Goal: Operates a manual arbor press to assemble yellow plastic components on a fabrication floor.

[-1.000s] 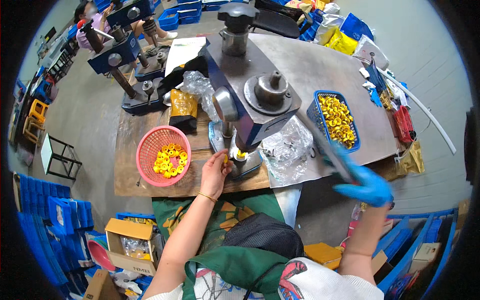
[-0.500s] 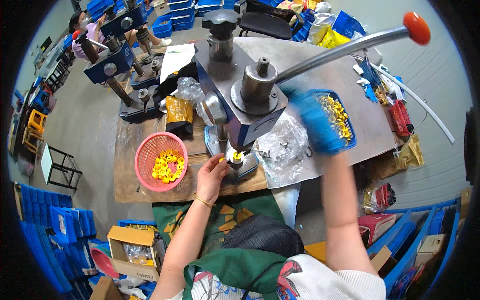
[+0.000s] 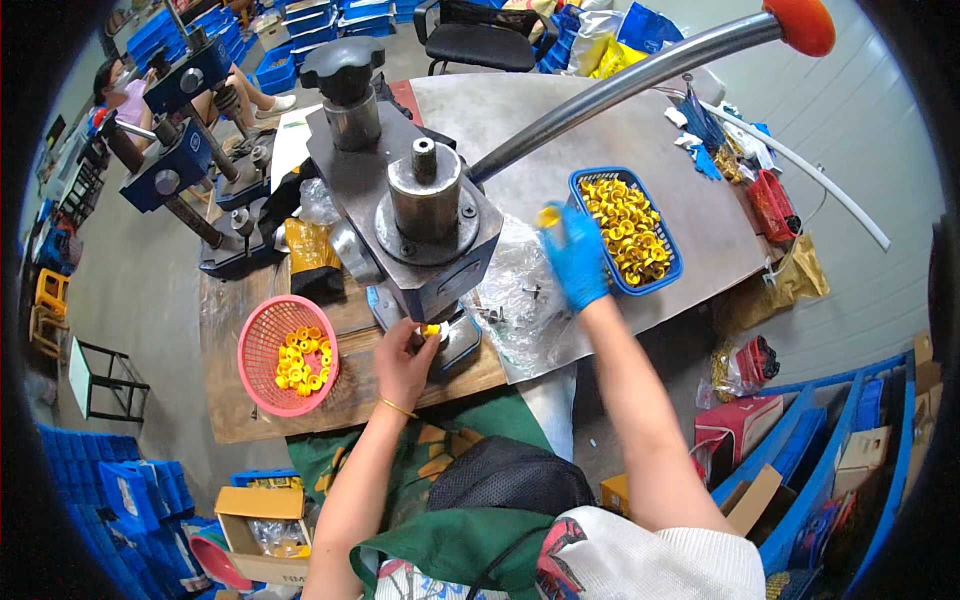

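From where I stand, the person's left hand [image 3: 403, 360] is at the foot of the press [image 3: 345, 185], near the front edge of the desk [image 3: 470, 110], its fingertips drawn together against a yellow cap [image 3: 431, 330], though I can't tell whether they grip it. The blue-gloved right hand [image 3: 577, 262] pinches a second yellow cap [image 3: 549, 216] just beside the blue basket [image 3: 648, 286] of caps, toward the desk's right edge. A pink basket [image 3: 262, 350] holding more sits by the front left corner.

Small rounded yellow piece [image 3: 549, 216] in blue-gloved right fingers [image 3: 575, 229]
A second small yellow piece [image 3: 431, 330] touches the bare left fingers [image 3: 406, 333].
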`<action>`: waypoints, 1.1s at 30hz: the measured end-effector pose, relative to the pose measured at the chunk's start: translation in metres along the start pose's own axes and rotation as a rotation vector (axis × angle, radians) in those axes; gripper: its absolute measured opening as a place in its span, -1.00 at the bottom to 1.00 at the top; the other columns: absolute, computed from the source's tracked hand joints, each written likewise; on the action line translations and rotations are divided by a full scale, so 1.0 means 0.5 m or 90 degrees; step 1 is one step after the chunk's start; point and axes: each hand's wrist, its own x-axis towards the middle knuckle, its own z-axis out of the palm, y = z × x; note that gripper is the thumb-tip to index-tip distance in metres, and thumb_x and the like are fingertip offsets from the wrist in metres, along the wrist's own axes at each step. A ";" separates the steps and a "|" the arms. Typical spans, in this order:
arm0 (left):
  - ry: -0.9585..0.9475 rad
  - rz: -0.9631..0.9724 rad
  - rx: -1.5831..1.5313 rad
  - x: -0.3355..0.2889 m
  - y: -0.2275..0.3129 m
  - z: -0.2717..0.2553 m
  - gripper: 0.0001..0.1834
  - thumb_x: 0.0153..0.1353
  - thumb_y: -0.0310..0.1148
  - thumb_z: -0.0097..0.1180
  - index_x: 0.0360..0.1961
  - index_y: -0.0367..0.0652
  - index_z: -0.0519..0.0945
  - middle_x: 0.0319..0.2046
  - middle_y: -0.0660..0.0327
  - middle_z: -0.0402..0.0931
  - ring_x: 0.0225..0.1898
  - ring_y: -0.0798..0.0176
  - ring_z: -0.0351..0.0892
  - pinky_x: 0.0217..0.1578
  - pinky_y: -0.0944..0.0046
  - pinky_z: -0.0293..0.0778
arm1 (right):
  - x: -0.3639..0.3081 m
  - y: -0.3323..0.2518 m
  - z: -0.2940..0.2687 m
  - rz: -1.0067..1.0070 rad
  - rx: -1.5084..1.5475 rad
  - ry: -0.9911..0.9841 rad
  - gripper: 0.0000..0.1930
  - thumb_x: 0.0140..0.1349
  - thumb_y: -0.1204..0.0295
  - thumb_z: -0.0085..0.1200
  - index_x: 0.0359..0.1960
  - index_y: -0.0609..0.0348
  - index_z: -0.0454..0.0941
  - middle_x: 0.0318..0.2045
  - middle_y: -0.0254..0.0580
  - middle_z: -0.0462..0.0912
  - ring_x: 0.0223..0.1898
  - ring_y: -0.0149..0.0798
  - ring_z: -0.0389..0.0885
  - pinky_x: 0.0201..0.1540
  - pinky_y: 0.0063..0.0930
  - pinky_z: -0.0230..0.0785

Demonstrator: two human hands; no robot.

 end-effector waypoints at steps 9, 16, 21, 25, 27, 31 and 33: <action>0.010 0.054 0.106 0.006 0.021 0.010 -0.78 -0.13 -0.47 0.24 -0.46 -0.30 0.47 -0.53 0.11 0.38 -0.51 0.12 0.39 -0.48 0.26 0.32 | 0.017 0.028 -0.048 -0.032 0.061 -0.160 -0.84 -0.05 0.42 0.11 -0.42 0.22 0.58 -0.48 0.00 0.57 -0.29 0.05 0.50 -0.20 -0.18 0.34; 0.047 -0.005 0.000 -0.003 0.034 -0.014 -0.69 -0.12 -0.53 0.23 -0.25 -0.20 0.54 -0.35 0.18 0.51 -0.52 0.37 0.40 -0.48 0.39 0.36 | -0.084 0.038 0.086 -0.151 -0.549 -0.425 -0.86 -0.07 0.28 0.05 -0.56 0.01 0.60 -0.49 -0.21 0.58 -0.30 -0.14 0.48 -0.34 -0.24 0.26; 0.067 -0.029 0.021 -0.014 0.034 -0.037 -0.70 -0.07 -0.53 0.21 -0.23 -0.21 0.53 -0.41 0.25 0.48 -0.53 0.43 0.36 -0.48 0.44 0.33 | -0.060 -0.073 0.043 -0.120 -0.032 -0.276 -0.86 -0.06 0.34 0.07 -0.48 0.11 0.56 -0.46 -0.12 0.57 -0.40 -0.06 0.49 -0.33 -0.19 0.29; 0.071 -0.044 0.000 -0.022 0.029 -0.031 -0.71 -0.04 -0.53 0.20 -0.22 -0.21 0.53 -0.44 0.31 0.47 -0.53 0.50 0.32 -0.48 0.49 0.31 | -0.109 -0.175 0.060 0.018 0.370 -0.339 -0.80 0.08 0.39 0.07 -0.32 0.25 0.49 -0.41 -0.01 0.55 -0.34 -0.05 0.52 -0.26 -0.33 0.35; 0.054 -0.059 0.007 -0.022 0.025 -0.036 -0.71 -0.03 -0.52 0.20 -0.21 -0.19 0.55 -0.48 0.33 0.45 -0.54 0.52 0.30 -0.53 0.50 0.29 | -0.135 -0.172 0.099 0.026 0.401 -0.316 -0.78 0.08 0.41 0.08 -0.28 0.26 0.47 -0.40 0.00 0.53 -0.36 -0.05 0.51 -0.27 -0.33 0.35; 0.084 -0.048 0.014 -0.026 0.014 -0.047 -0.70 -0.04 -0.52 0.21 -0.20 -0.18 0.55 -0.51 0.35 0.43 -0.55 0.53 0.30 -0.55 0.51 0.27 | -0.157 -0.165 0.120 -0.010 0.329 -0.337 -0.82 0.06 0.41 0.07 -0.31 0.20 0.47 -0.47 -0.01 0.49 -0.42 0.04 0.47 -0.37 -0.23 0.33; 0.099 -0.033 0.007 -0.028 0.011 -0.048 -0.70 -0.05 -0.52 0.21 -0.20 -0.17 0.55 -0.54 0.36 0.41 -0.55 0.54 0.31 -0.55 0.52 0.27 | -0.155 -0.169 0.123 -0.123 0.272 -0.313 -0.81 0.04 0.40 0.07 -0.31 0.18 0.47 -0.46 -0.01 0.49 -0.41 0.05 0.46 -0.35 -0.21 0.33</action>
